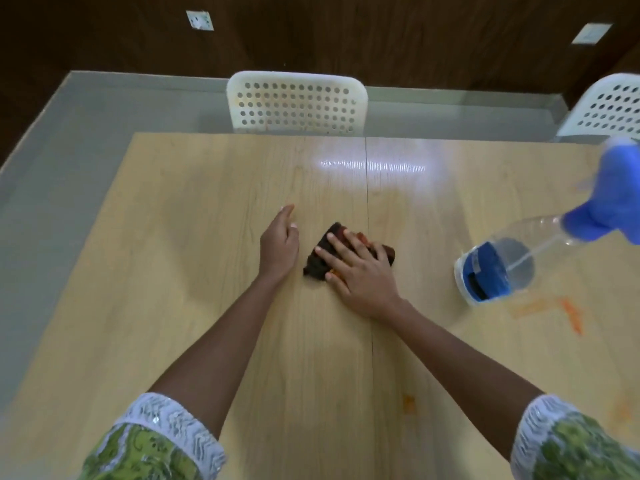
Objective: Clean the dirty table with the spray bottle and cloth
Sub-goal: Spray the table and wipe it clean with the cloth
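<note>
Nearest to the person, 2 patterned green sleeves [145, 448] with white trim end at the forearms, and both arms reach forward over the pale wooden tabletop [104, 306]. Close by, a small orange stain [408, 403] lies on the wood near the right forearm, and a bigger orange smear [568, 311] sits further right, so cleaning is not finished there, I judge.

Further out, the right hand [360, 271] lies flat with spread, straight fingers pressing on the dark cloth [320, 258], which rests on the tabletop near the middle seam. It presses and does not grip. Just beside the cloth, the left hand [280, 244] rests on the bare wood, fingers straight and holding nothing.

The cloth looks soft, thin and light, folded to a small pad. It should slide easily under a flat palm, and it may bunch if pushed by 1 edge only, so pressing on its middle seems best.

To the right, well apart from the hands, the spray bottle [519, 258] stands on the tabletop. Its clear plastic body with blue label looks light and mostly empty, perhaps easy to tip. The neck under the blue trigger head [609, 202] seems the right place to hold.

Beyond the far edge stand 2 white perforated chairs [296, 102].
</note>
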